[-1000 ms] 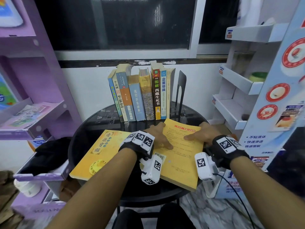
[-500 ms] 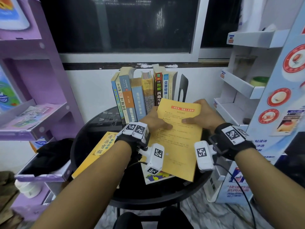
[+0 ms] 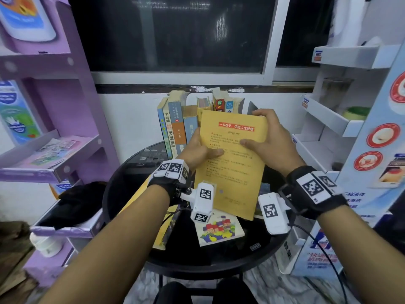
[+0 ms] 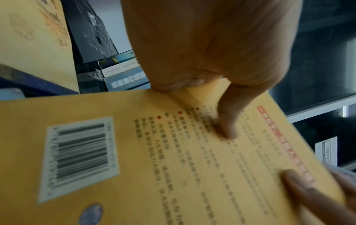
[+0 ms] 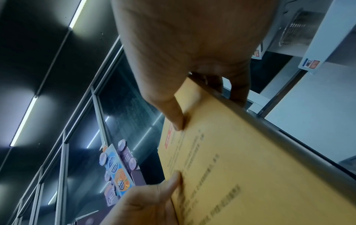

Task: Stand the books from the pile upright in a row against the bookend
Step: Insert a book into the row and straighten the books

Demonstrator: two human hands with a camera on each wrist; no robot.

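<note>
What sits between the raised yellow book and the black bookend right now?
In the head view only the right hand fills that stretch, its fingers curled over the yellow book beside the bookend; no other book stands there.

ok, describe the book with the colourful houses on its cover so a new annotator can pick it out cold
Start at the round black table in the head view. On its near side, just below the big yellow book held up in both hands, a small book lies flat. It is the only pale cover there, printed with bright blocky houses; the other flat book to its left is plain yellow.
</note>
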